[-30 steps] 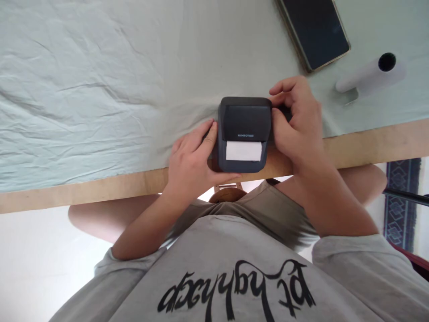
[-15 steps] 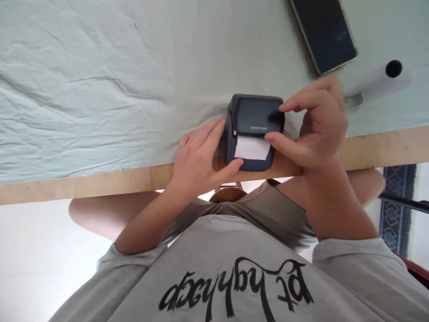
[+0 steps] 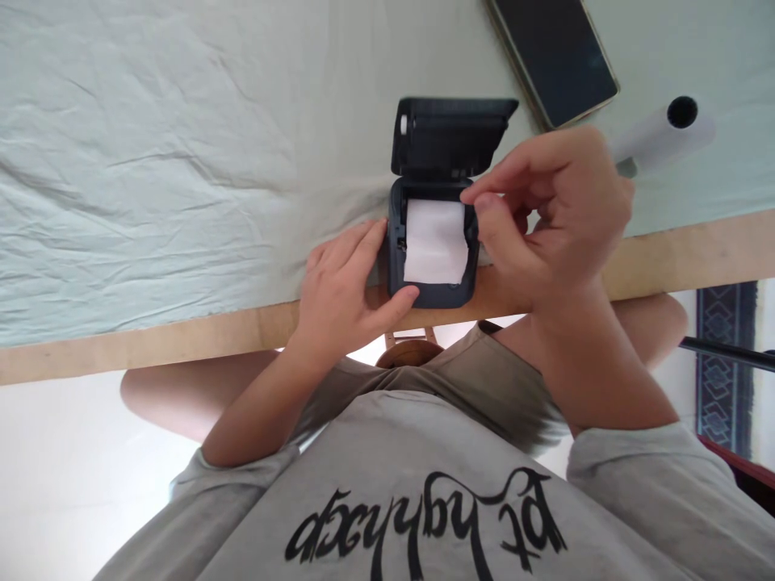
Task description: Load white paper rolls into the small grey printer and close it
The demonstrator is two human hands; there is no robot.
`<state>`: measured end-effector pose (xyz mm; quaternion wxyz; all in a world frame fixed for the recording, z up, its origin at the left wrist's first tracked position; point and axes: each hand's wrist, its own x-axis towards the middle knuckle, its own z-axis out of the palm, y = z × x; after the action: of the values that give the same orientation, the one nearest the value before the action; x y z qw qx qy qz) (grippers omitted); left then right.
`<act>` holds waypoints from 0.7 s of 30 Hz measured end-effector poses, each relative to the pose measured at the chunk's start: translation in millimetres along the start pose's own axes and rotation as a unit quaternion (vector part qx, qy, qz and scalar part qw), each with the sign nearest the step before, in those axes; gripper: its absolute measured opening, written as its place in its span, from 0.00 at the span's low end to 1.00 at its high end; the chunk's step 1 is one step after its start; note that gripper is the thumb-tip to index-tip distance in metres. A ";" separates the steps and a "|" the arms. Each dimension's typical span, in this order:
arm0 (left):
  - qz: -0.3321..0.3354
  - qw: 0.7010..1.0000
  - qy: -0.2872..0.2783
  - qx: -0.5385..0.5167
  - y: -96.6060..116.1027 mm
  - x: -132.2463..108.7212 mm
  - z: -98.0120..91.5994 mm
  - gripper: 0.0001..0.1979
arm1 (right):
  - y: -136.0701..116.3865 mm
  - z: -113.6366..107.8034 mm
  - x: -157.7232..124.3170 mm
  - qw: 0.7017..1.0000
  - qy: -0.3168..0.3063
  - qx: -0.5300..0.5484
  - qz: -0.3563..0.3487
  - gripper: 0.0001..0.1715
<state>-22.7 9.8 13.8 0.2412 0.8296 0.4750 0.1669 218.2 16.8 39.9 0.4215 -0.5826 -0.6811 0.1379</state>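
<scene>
A small dark portable printer [image 3: 433,297] stands at the table's front edge. Its lid [image 3: 454,133] is tilted up and back, and a white paper roll [image 3: 434,234] lies in the bay with its loose end towards me. My left hand [image 3: 345,282] grips the printer's left side, thumb on the front rim and fingers along the side wall. Over the right edge of the bay is my right hand [image 3: 545,218]; its index fingertip is at the roll's upper right corner and the thumb is just beside it. I see nothing held between them.
A smartphone [image 3: 560,56] lies face up behind my right hand. To the right, a white paper roll with a dark core [image 3: 659,137] rests on the pale green cloth [image 3: 211,161]. The wooden table edge [image 3: 199,335] runs in front of my lap.
The printer's lid has swung up and back, baring the paper roll inside. My right hand has moved from the lid to the bay's right edge. My left hand has stayed on the printer.
</scene>
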 end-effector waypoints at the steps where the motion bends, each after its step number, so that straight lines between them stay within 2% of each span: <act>1: -0.001 1.000 0.000 -0.001 -0.3 -0.2 0.1 0.39 | -1.1 -0.7 4.0 0.999 -0.030 -0.033 0.001 0.05; 5: 0.001 1.000 0.002 -0.001 -1.1 -0.4 0.6 0.41 | 0.5 -2.4 21.1 0.982 -0.149 -0.118 -0.006 0.06; 12: -0.010 1.000 -0.007 0.003 2.6 -0.4 -0.5 0.40 | 9.4 -6.4 32.0 0.965 -0.245 -0.095 -0.007 0.10; 18: 0.007 0.999 0.008 -0.032 3.8 -5.2 -3.1 0.39 | -16.8 -8.8 44.3 0.915 -0.336 -0.221 0.038 0.12; 20: 0.009 0.999 0.017 -0.044 3.4 -6.8 -3.3 0.41 | -27.2 -14.9 45.4 0.912 -0.340 -0.229 0.024 0.16; 21: 0.008 0.999 0.019 -0.047 3.2 -7.2 -3.2 0.43 | -30.9 -20.0 44.5 0.921 -0.327 -0.209 0.019 0.17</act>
<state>-25.6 2.9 17.9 0.2691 0.8177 0.4650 0.2066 213.5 42.5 91.4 0.0406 -0.5927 -0.7832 0.1833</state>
